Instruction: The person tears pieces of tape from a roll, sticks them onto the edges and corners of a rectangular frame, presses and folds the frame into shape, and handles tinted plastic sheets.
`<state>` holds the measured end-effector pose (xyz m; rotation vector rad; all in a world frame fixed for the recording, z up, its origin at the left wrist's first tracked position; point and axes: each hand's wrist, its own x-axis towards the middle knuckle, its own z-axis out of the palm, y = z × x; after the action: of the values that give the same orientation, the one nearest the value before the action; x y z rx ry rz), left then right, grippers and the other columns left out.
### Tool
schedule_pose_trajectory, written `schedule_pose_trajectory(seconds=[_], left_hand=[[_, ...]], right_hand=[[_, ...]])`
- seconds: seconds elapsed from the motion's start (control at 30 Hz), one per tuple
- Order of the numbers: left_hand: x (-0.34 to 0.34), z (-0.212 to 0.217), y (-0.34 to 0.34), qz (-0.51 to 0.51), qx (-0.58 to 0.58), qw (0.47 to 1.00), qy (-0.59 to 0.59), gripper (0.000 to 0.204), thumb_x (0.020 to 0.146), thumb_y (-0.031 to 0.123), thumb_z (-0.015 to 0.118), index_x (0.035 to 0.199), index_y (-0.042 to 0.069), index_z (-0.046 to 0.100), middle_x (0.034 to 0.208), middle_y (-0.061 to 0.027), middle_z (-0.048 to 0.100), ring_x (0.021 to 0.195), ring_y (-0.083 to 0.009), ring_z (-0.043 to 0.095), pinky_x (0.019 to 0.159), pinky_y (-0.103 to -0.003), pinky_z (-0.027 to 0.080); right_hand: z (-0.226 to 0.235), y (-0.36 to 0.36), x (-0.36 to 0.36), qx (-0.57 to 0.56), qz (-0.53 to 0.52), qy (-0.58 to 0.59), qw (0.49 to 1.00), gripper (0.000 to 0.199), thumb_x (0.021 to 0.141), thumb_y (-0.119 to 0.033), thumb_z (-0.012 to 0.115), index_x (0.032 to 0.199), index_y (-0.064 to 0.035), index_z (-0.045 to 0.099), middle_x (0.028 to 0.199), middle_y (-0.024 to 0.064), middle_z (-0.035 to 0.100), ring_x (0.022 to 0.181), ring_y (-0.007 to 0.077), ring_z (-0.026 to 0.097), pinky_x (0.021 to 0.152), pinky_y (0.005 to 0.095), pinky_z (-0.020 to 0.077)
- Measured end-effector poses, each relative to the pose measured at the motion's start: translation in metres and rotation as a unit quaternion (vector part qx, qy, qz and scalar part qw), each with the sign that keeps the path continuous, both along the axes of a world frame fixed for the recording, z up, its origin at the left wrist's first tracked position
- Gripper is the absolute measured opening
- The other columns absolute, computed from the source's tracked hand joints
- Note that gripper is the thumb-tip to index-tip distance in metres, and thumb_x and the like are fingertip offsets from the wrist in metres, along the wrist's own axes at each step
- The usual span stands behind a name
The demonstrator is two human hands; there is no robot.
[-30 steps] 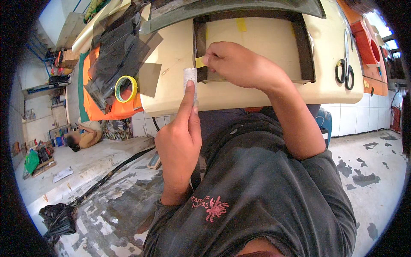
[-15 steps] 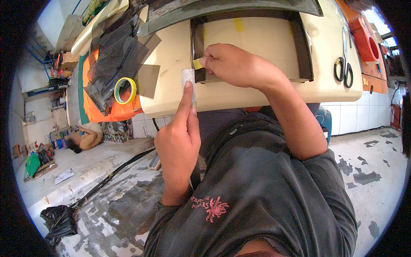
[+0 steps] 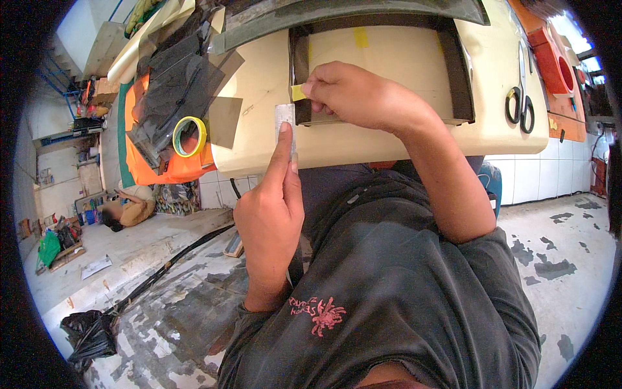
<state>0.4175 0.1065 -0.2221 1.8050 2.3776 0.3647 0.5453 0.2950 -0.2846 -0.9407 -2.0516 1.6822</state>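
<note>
My left hand (image 3: 269, 211) grips a short metal ruler (image 3: 284, 114), index finger stretched along it and thumb beside it. The ruler's end stands by the left side of a dark rectangular frame (image 3: 461, 84) on the cream-covered table. Between thumb and fingertips, my right hand (image 3: 356, 97) pinches a small strip of yellow tape (image 3: 298, 93) at that same side, just beyond the ruler's end. Whether the strip is stuck down cannot be seen. Another piece of yellow tape (image 3: 361, 37) shows inside the frame's far side.
A yellow tape roll (image 3: 189, 137) lies left, near dark translucent sheets (image 3: 175, 84) and orange material (image 3: 172, 170). Black-handled scissors (image 3: 520, 104) lie right, with a red holder (image 3: 552, 61) beyond. A long dark strip (image 3: 350, 21) crosses the far side. A person (image 3: 133, 211) is on the floor at left.
My right hand has shifted slightly away from me, and the yellow strip with it, now lying more level across the frame's side. My left hand and the ruler keep their place.
</note>
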Motion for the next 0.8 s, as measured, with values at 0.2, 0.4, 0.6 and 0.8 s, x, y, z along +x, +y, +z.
schedule_pose_trajectory(seconds=[0.2,0.4,0.6,0.8], left_hand=[[-0.0008,0.0012,-0.0005,0.004,-0.008,1.0,-0.001,0.051,0.107,0.022,0.061,0.157,0.028,0.058,0.075,-0.0228,0.069,0.063,-0.0446,0.068,0.059,-0.054,0.052],[0.001,0.0008,-0.0006,0.006,-0.005,1.0,0.001,0.051,0.107,0.022,0.062,0.157,0.028,0.058,0.075,-0.0226,0.069,0.065,-0.0444,0.069,0.06,-0.054,0.052],[0.0009,0.0019,-0.0009,0.007,-0.01,1.0,0.0,0.05,0.107,0.021,0.062,0.157,0.026,0.058,0.074,-0.0219,0.069,0.064,-0.0437,0.069,0.06,-0.053,0.052],[-0.0016,0.0029,-0.0019,0.004,-0.007,1.0,-0.005,0.05,0.107,0.02,0.062,0.157,0.025,0.059,0.073,-0.0213,0.069,0.064,-0.0428,0.069,0.059,-0.053,0.052]], right_hand=[[0.0026,-0.0035,0.0025,0.035,-0.02,-0.005,0.999,0.036,0.107,-0.031,0.06,0.102,0.0021,0.071,0.085,0.0112,0.069,0.08,0.0191,0.062,0.078,0.0364,0.052],[0.0023,-0.0049,0.0035,0.071,-0.016,0.009,0.997,0.04,0.105,-0.034,0.066,0.097,0.0046,0.071,0.074,0.0134,0.065,0.07,0.021,0.059,0.069,0.0405,0.0502],[0.0006,-0.0041,0.0024,0.063,-0.013,-0.01,0.998,0.04,0.108,-0.035,0.063,0.095,0.0026,0.07,0.075,0.0112,0.065,0.07,0.0194,0.058,0.068,0.0386,0.0494],[0.0091,-0.0066,0.0009,0.012,-0.007,-0.029,1.0,0.041,0.11,-0.037,0.059,0.096,0.0,0.07,0.08,0.0064,0.065,0.073,0.0171,0.057,0.067,0.0353,0.0483]])
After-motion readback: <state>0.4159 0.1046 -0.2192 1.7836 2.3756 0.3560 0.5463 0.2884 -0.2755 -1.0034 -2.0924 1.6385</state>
